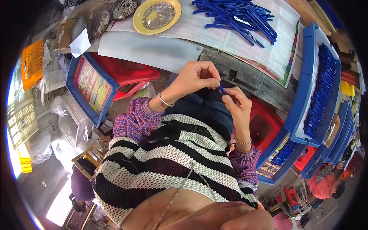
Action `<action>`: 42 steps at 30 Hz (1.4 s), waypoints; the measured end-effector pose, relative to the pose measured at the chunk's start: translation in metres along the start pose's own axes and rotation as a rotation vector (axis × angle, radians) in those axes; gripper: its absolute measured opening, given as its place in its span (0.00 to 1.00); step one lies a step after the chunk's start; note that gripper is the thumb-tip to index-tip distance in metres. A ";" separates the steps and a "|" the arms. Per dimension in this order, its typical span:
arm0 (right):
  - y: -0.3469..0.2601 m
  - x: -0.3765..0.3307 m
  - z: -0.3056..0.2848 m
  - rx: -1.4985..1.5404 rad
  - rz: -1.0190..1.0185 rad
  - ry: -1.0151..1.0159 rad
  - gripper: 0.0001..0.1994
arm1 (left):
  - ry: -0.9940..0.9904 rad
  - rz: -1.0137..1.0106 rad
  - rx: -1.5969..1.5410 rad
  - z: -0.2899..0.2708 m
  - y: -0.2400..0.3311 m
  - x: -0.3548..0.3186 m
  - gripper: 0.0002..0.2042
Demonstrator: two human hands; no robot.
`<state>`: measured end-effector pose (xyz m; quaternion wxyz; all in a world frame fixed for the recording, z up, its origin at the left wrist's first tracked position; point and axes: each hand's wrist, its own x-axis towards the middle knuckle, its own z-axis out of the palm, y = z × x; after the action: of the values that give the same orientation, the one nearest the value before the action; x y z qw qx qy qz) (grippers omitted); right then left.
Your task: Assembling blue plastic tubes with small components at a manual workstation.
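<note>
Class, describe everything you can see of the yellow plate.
The yellow plate is round and shallow, with a broad, smooth rim; it may be plastic. It sits right way up, a loose heap of thin, shiny, pin-like pieces in its well. It rests on a pale sheet, left of the pile of long blue pieces, at the picture's upper edge. Neither the left hand nor the right hand touches it.

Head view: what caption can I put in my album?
Right hand pinching a small blue piece beside the left hand, blue sticks heaped beyond.
</note>
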<state>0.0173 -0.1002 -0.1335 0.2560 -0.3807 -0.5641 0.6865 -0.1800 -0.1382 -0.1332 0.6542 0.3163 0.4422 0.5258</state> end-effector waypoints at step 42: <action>-0.021 -0.009 -0.019 0.034 0.140 0.042 0.08 | -0.405 0.199 0.758 -0.009 -0.020 -0.012 0.15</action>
<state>0.0361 -0.0916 -0.1129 0.2255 -0.4290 -0.5187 0.7043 -0.1801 -0.1554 -0.1518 0.5114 0.6719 0.4340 0.3142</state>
